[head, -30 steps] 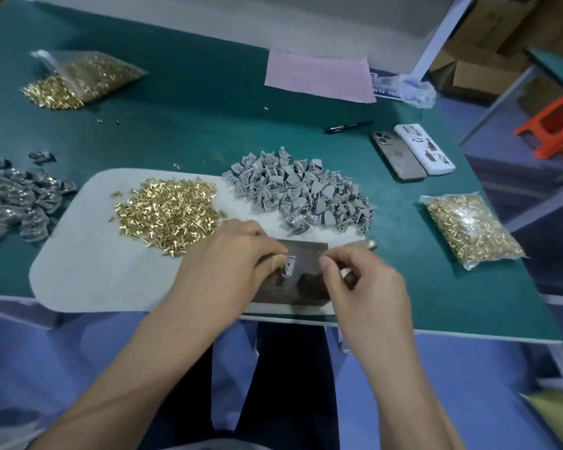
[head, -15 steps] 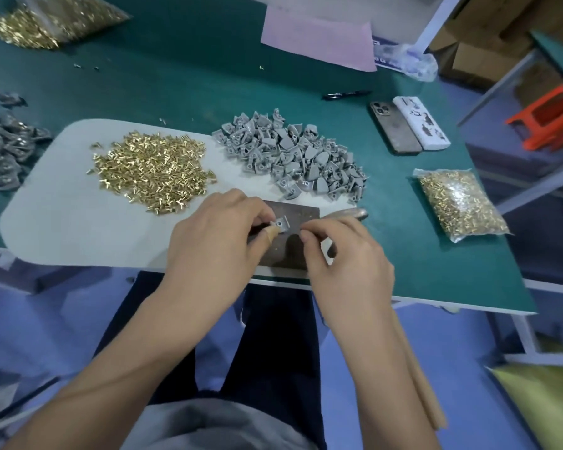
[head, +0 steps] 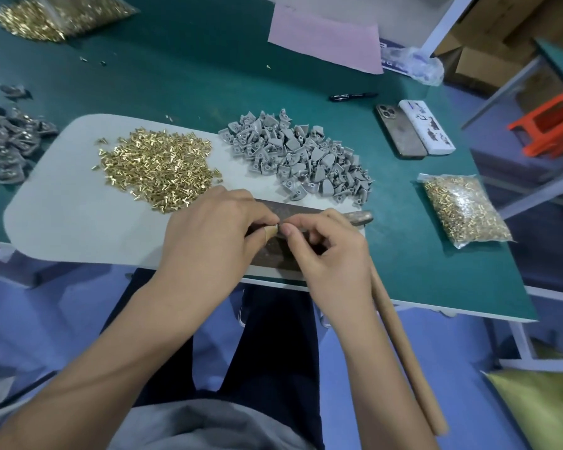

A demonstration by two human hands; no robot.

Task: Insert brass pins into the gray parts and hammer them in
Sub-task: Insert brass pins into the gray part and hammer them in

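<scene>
My left hand (head: 218, 228) and my right hand (head: 332, 251) meet fingertip to fingertip over a dark metal plate (head: 273, 254) at the table's front edge. The left thumb and forefinger pinch a small gray part (head: 276, 227), nearly hidden. My right thumb and forefinger pinch a brass pin against it; the pin is too small to make out. A hammer (head: 359, 217) lies under my right hand, and its wooden handle runs back along that forearm. A loose heap of brass pins (head: 156, 170) and a heap of gray parts (head: 299, 160) lie on a white mat (head: 62, 216).
More gray parts (head: 4, 141) lie at the far left. Bags of brass pins sit at the right (head: 465, 209) and back left (head: 56, 14). Two phones (head: 413, 131), a pen (head: 351, 96) and a pink sheet (head: 325, 37) lie farther back. The table edge (head: 436, 306) is close.
My two hands have closed in on each other. The gray part, plainly visible between them before, is now almost covered by my fingertips. The view has tilted down.
</scene>
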